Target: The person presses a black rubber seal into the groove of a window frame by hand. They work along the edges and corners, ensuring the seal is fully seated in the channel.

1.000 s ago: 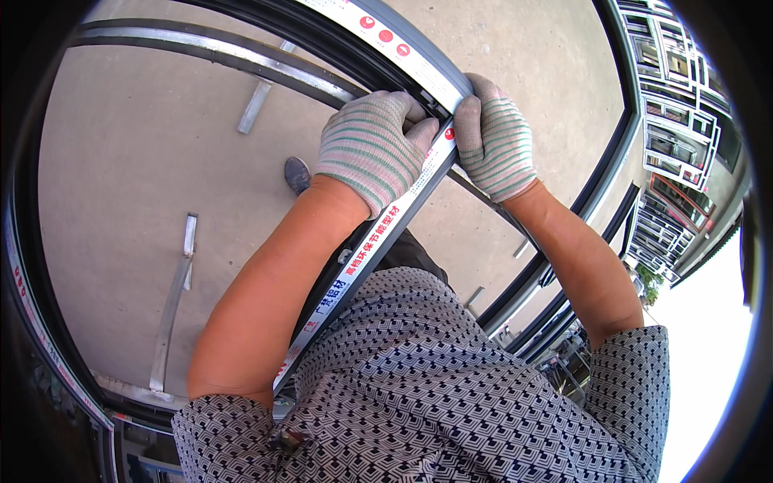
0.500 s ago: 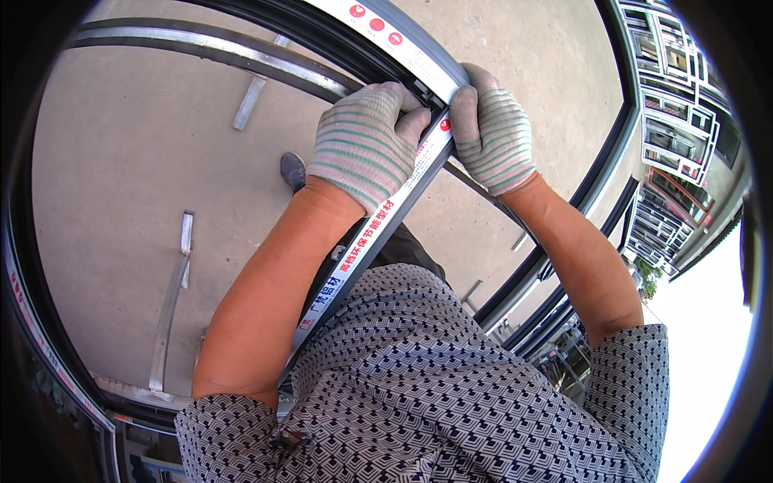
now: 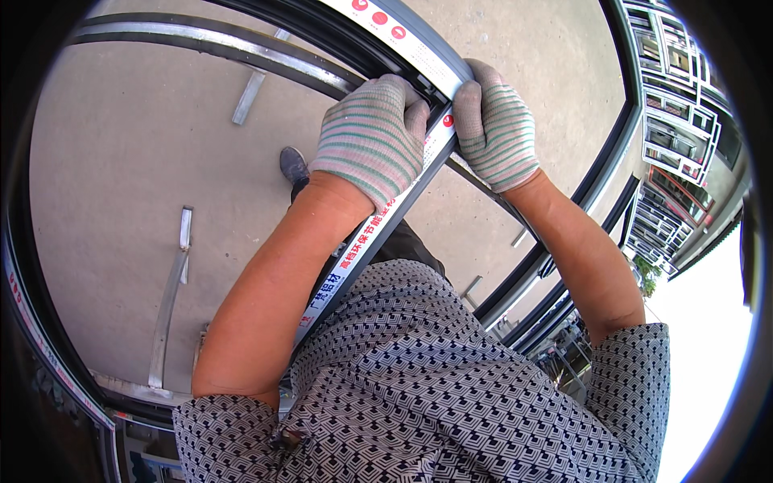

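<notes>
Both my hands wear knitted gloves with green and pinkish stripes, and they meet at one corner of a dark metal window frame (image 3: 441,71) faced with white printed film. My left hand (image 3: 372,141) is closed at the inner side of the corner, its fingertips pressed by the dark groove. Whatever those fingers pinch is hidden. Around the outer side of the same corner, my right hand (image 3: 501,129) grips the frame, its thumb against the filmed edge. One filmed rail runs from the corner down toward my body; another curves off to the upper left.
A metal bar (image 3: 217,52) crosses the upper left behind the frame. Loose metal strips (image 3: 167,318) lie on the concrete floor (image 3: 121,161), near my shoe (image 3: 294,165). More dark rails stand at the right, and white frames (image 3: 680,133) are stacked beyond them.
My left hand has turned slightly at the corner, so less of its thumb shows. The right hand keeps its grip, and the whole view has shifted a little.
</notes>
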Demonstrator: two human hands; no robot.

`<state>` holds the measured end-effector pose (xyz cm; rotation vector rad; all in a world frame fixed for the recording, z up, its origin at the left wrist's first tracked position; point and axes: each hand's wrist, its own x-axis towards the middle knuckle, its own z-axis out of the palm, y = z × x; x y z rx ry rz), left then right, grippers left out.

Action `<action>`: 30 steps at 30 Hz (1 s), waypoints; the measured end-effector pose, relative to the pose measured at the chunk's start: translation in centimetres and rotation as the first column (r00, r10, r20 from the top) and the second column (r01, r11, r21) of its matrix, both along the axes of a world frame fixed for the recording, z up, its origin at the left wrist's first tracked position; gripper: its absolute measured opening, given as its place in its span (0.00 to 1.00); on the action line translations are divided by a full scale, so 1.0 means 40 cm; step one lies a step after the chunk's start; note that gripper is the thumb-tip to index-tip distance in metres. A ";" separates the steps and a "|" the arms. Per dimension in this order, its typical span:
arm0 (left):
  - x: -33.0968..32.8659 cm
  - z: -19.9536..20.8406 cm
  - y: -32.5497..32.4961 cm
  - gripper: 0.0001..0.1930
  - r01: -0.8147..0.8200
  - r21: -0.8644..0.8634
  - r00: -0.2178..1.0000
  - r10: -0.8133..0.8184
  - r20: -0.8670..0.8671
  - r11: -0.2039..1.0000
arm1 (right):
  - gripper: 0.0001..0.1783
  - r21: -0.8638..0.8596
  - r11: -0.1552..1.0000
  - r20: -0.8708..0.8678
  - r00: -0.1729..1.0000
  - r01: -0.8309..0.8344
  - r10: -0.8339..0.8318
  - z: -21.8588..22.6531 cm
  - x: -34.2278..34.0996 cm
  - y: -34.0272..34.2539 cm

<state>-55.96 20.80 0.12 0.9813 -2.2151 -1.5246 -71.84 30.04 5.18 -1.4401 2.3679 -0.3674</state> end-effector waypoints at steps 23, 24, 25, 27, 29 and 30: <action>0.028 0.015 -0.048 0.17 0.093 0.272 0.994 -0.107 0.035 0.958 | 0.22 0.014 1.000 0.018 1.000 0.019 -0.020 0.001 -0.009 0.001; 0.037 0.020 -0.043 0.17 0.093 0.269 0.993 -0.110 0.046 0.959 | 0.22 0.022 0.999 0.029 0.999 0.028 -0.029 0.004 -0.007 0.003; 0.045 0.021 -0.036 0.18 0.103 0.213 0.992 -0.115 0.043 0.972 | 0.22 0.013 1.000 0.020 1.000 0.019 -0.019 0.004 -0.006 0.004; 0.059 0.023 -0.024 0.19 0.121 0.097 0.991 -0.125 0.039 0.988 | 0.23 -0.007 1.000 0.004 1.000 -0.001 0.001 0.002 -0.007 0.006; 0.056 0.039 -0.018 0.24 0.202 0.142 0.975 -0.213 0.065 0.969 | 0.23 -0.027 1.000 -0.007 1.000 -0.011 0.010 0.002 -0.008 0.011; 0.055 0.038 -0.011 0.25 0.210 0.114 0.975 -0.217 0.050 0.971 | 0.23 -0.036 0.999 -0.012 1.000 -0.017 0.017 0.002 -0.009 0.011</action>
